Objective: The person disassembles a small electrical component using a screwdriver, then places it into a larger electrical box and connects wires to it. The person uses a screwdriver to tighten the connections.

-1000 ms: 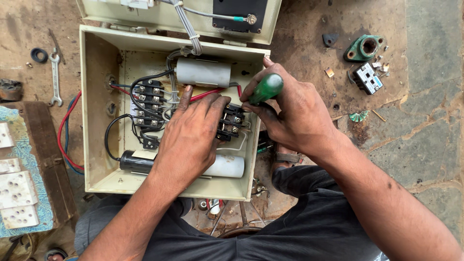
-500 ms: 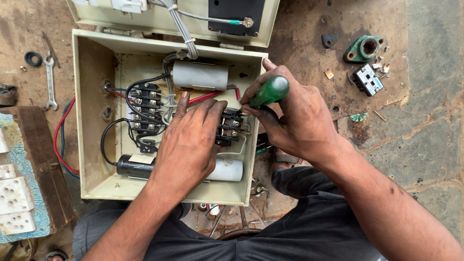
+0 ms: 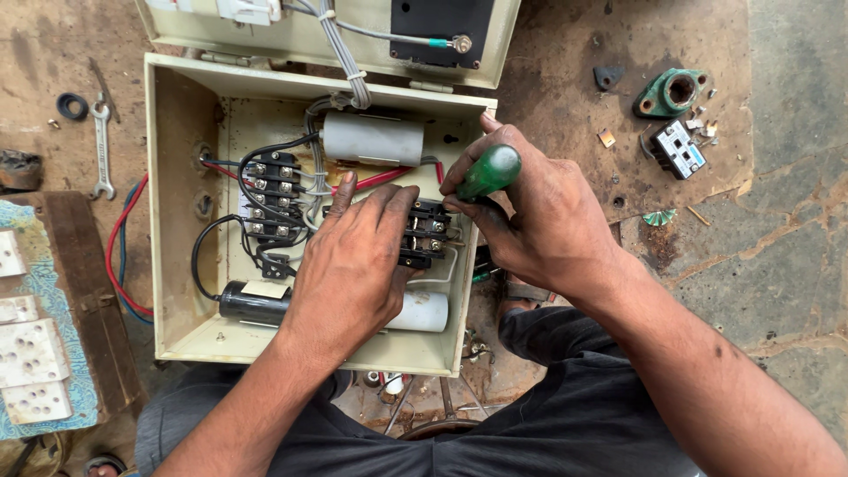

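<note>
A cream metal electrical box (image 3: 177,159) lies open on the ground in front of me. Inside are a grey cylindrical capacitor (image 3: 373,139) at the top, black terminal blocks (image 3: 268,181) on the left, a black and white cylinder (image 3: 252,303) at the bottom, and red and black wires. My left hand (image 3: 353,261) rests flat inside the box, fingers on a black component (image 3: 427,234). My right hand (image 3: 539,216) grips a green-handled screwdriver (image 3: 488,171) pointed down at that component; its tip is hidden.
The box lid (image 3: 353,31) stands open at the top with a black panel. A spanner (image 3: 102,146) and a rubber ring (image 3: 71,106) lie at left. White socket plates (image 3: 26,367) sit at lower left. A green metal flange (image 3: 670,93) and a small switch part (image 3: 678,148) lie at upper right.
The view has shifted slightly so the box sits a little lower and further right in the frame. Both hands keep their grip and place on the black component.
</note>
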